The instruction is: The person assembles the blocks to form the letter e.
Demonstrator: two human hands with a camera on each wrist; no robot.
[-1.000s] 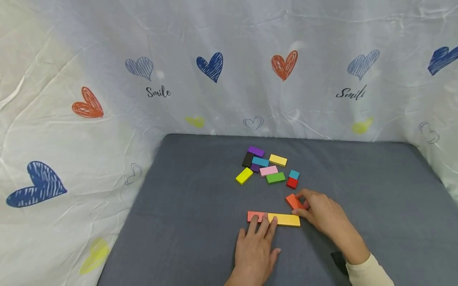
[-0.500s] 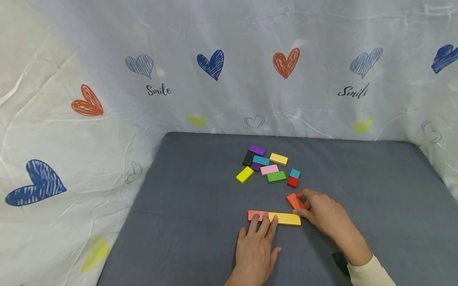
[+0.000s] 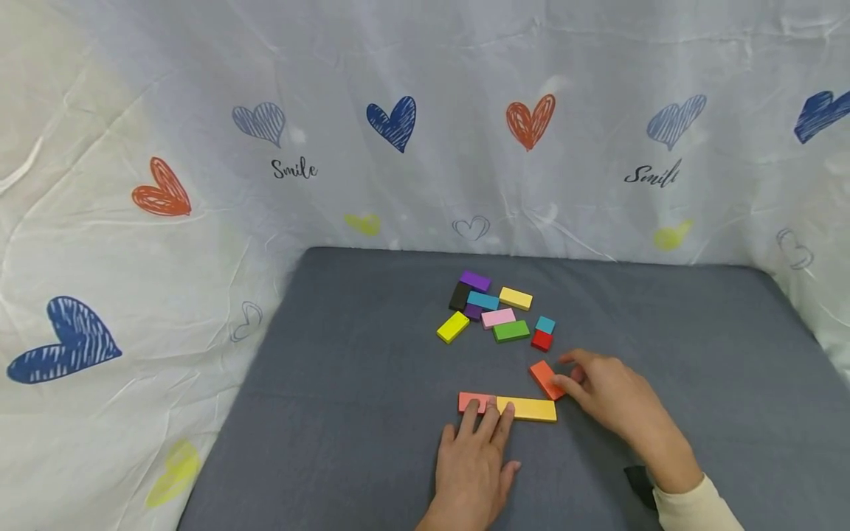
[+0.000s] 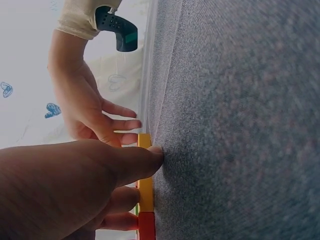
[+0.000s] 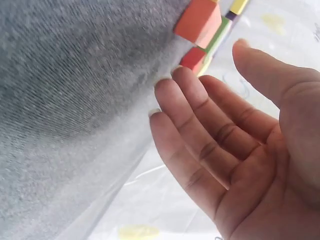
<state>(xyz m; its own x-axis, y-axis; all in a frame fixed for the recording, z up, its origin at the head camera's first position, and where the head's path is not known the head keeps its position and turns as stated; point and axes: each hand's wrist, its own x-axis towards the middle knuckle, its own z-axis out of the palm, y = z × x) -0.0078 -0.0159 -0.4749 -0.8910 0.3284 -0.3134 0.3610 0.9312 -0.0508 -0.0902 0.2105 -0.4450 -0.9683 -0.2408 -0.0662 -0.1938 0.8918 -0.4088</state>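
Observation:
A coral block [image 3: 468, 403] and a yellow-orange block [image 3: 536, 410] lie end to end in a row. Fingertips of my left hand [image 3: 470, 464] rest on both, its fingers stretched out. Just behind the row's right end an orange block [image 3: 543, 376] lies at a slant. My right hand [image 3: 614, 391] is beside that orange block with nothing in its grasp. In the right wrist view the right hand's fingers [image 5: 200, 130] are loosely extended, apart from the orange block [image 5: 200, 22]. The left thumb [image 4: 135, 162] partly covers the yellow-orange block in the left wrist view.
Farther back lies a loose group of coloured blocks, among them a green block [image 3: 510, 331], a pink block [image 3: 498, 318] and a bright yellow block [image 3: 453, 327]. A red block [image 3: 541, 340] touches a small blue one. A white printed curtain [image 3: 425, 184] hangs behind the grey-covered table [image 3: 345, 413].
My right hand has let go of the orange block and moved slightly right, its thumb and fingers spread apart. The orange block and my left hand have stayed put.

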